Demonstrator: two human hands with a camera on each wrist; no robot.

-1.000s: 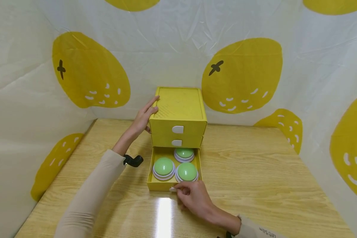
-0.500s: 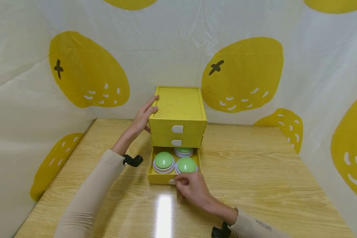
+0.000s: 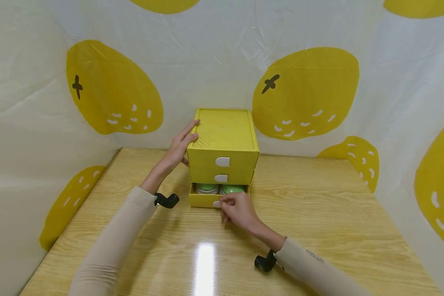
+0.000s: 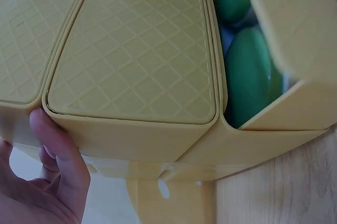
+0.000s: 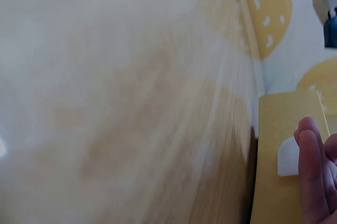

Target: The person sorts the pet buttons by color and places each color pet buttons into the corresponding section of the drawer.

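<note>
A yellow three-drawer box [image 3: 223,135] stands on the wooden table [image 3: 318,213]. Its bottom drawer [image 3: 204,200] sticks out a little, with green dome buttons [image 3: 232,189] showing inside; they also show in the left wrist view as green domes [image 4: 253,71]. My right hand [image 3: 237,209] pinches the drawer's white tab [image 3: 216,204], and the tab [image 5: 287,156] sits beside my fingers [image 5: 311,176] in the right wrist view. My left hand [image 3: 179,144] rests flat against the box's left side and top edge, fingers [image 4: 60,155] straight.
The two upper drawers with white tabs [image 3: 222,161] are closed. Sheets printed with lemons [image 3: 303,92] wall the table at back and both sides. Bare tabletop lies left, right and in front of the box.
My right hand has pushed the bottom drawer back toward the box, so only a short part sticks out and the green buttons are mostly covered. The left hand has stayed in place.
</note>
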